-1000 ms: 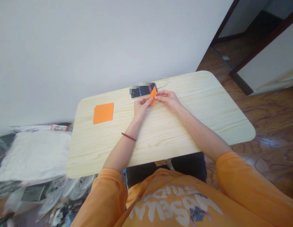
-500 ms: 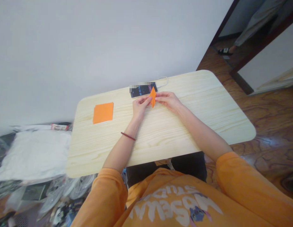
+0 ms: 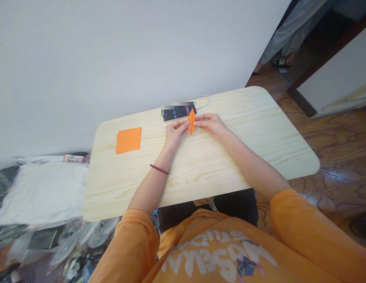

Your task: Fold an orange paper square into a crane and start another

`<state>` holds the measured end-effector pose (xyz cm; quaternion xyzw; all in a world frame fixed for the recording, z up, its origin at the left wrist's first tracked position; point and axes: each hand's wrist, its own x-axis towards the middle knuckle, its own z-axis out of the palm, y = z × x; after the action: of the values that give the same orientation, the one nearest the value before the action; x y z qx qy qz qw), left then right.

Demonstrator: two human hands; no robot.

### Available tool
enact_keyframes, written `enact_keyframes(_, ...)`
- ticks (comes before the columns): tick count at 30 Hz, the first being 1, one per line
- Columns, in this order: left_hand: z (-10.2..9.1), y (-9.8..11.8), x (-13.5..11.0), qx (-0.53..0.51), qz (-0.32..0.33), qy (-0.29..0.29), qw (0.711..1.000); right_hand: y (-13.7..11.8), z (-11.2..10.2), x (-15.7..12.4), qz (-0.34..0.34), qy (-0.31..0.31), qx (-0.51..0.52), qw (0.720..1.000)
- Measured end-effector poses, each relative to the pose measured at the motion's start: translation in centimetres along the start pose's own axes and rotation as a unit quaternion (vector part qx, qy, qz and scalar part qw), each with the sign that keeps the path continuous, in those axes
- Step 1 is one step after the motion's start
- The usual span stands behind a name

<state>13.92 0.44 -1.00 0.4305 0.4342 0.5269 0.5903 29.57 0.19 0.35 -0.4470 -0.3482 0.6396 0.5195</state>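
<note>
Orange paper: one flat square (image 3: 128, 140), one folded piece (image 3: 191, 122) between two hands (image 3: 176, 133) (image 3: 209, 125).

Orange sweatshirt (image 3: 214, 259), 6 o'clock: large white print (image 3: 212, 261) in two lines, upside down in this view; lower line possibly "MUSEUM", upper line unclear. Phone screen (image 3: 180, 113), 12 o'clock: digits, too small to read; left end pixelated.

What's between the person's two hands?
A narrow folded piece of orange paper, held by the left hand and right hand, in the head view.
</note>
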Motion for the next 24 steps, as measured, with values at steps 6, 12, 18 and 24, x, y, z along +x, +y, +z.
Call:
enact_keyframes(6,0.0,0.1,-0.14,0.013,0.007,0.0,1.0,-0.16,0.03,-0.12,-0.007,0.004,-0.016,1.0)
enact_keyframes(12,-0.08,-0.08,-0.02,0.017,0.008,-0.01,1.0,-0.04,0.02,-0.05,-0.02,0.014,-0.034,0.999)
enact_keyframes(18,-0.05,-0.17,0.0,0.019,0.011,-0.011,1.0,-0.06,0.08,-0.05,-0.023,0.026,-0.056,0.998)
enact_keyframes(24,0.03,0.15,-0.34,0.061,0.003,-0.026,0.998,-0.27,0.11,-0.14,-0.027,0.036,-0.075,0.996)
